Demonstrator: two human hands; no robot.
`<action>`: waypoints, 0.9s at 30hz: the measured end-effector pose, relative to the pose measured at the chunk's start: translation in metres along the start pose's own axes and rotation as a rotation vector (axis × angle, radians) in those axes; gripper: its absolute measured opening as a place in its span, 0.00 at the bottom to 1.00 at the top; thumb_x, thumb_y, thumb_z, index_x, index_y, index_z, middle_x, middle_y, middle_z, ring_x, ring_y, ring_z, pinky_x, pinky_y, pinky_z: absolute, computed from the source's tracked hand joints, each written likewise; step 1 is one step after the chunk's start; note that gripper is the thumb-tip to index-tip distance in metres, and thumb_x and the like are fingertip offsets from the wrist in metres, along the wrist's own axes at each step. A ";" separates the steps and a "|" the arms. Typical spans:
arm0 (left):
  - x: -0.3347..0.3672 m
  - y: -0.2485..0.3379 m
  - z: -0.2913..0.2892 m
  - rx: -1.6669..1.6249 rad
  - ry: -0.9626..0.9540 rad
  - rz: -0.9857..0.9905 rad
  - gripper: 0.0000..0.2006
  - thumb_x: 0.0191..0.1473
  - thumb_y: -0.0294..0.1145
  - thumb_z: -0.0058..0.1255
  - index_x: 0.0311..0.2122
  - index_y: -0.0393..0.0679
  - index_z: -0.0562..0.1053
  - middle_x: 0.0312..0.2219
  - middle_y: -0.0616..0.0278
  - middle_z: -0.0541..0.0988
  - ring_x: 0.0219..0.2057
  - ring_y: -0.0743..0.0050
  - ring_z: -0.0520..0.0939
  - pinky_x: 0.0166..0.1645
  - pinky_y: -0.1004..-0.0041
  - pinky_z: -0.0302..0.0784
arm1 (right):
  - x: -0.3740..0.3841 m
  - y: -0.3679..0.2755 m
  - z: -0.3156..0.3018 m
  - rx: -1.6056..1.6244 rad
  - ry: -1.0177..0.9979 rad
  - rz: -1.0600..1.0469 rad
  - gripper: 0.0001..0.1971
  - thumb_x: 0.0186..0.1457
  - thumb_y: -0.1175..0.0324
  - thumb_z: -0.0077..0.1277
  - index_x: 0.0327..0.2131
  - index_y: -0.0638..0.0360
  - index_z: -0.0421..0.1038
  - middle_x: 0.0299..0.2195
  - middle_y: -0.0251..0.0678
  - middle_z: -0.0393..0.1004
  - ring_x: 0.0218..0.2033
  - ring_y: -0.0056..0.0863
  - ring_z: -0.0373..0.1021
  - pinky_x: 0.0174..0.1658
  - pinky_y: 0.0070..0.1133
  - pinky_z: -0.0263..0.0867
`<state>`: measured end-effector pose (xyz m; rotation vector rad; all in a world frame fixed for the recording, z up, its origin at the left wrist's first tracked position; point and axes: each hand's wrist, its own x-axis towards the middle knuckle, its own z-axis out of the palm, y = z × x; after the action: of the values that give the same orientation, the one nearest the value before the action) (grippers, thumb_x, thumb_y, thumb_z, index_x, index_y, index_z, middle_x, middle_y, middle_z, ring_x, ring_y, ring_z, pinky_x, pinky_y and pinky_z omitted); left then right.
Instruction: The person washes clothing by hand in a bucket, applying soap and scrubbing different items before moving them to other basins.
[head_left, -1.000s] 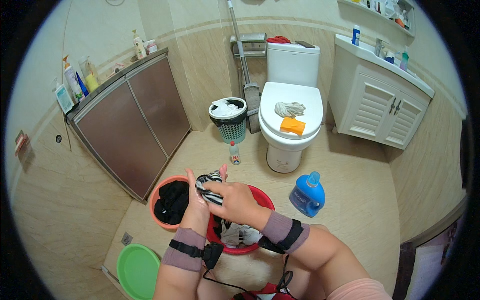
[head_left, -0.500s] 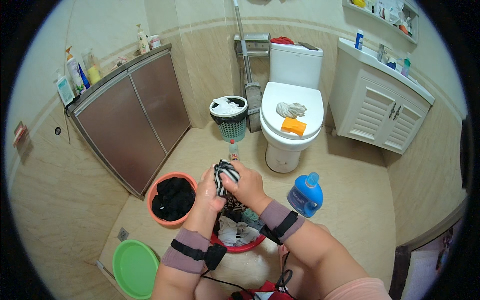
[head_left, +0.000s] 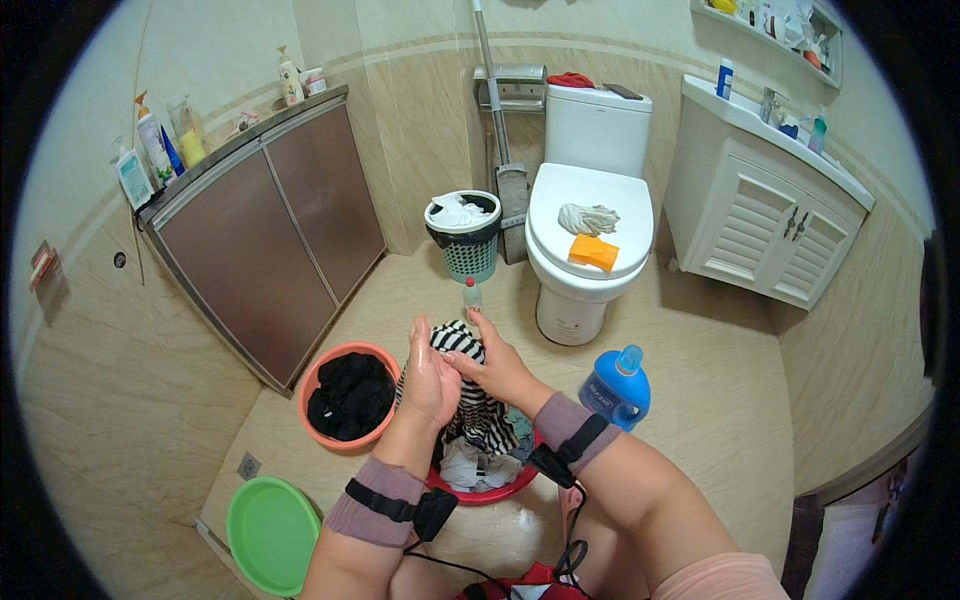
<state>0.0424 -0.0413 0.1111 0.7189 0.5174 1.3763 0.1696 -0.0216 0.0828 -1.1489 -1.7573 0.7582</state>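
Observation:
A black-and-white striped piece of clothing [head_left: 487, 415] hangs loosely from my hands into a red basin [head_left: 495, 495]. My right hand [head_left: 500, 365] has its thumb and fingers round the upper part of the cloth. Beside it, my left hand [head_left: 432, 380] is upright and wet, fingers stretched, with the palm toward the right hand. Striped cloth shows on both sides of the left hand; part of it is hidden behind. White and grey-green clothes [head_left: 475, 467] lie in the basin below.
An orange basin of black clothes [head_left: 350, 397] and a green basin [head_left: 270, 535] stand at left. A blue detergent bottle [head_left: 613, 388] is at right. Ahead are a small red-capped bottle [head_left: 472, 293], a waste bin [head_left: 470, 255] and a toilet [head_left: 570, 300].
The striped cloth was bunched tightly between both hands; now it is loosened and hangs down. My left hand's fingers have straightened, and the right hand's grip has spread wider.

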 end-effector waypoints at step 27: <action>0.001 -0.011 -0.009 -0.242 0.336 -0.395 0.19 0.59 0.56 0.41 0.35 0.49 0.70 0.31 0.62 0.77 0.34 0.63 0.78 0.44 0.57 0.74 | -0.023 -0.053 0.003 -0.262 0.141 -0.263 0.11 0.50 0.56 0.51 0.30 0.51 0.73 0.20 0.42 0.74 0.24 0.45 0.73 0.29 0.39 0.67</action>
<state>0.0434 -0.0390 0.0972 0.1720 0.7014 1.1611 0.1508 -0.0633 0.1185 -1.0816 -1.8777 0.2893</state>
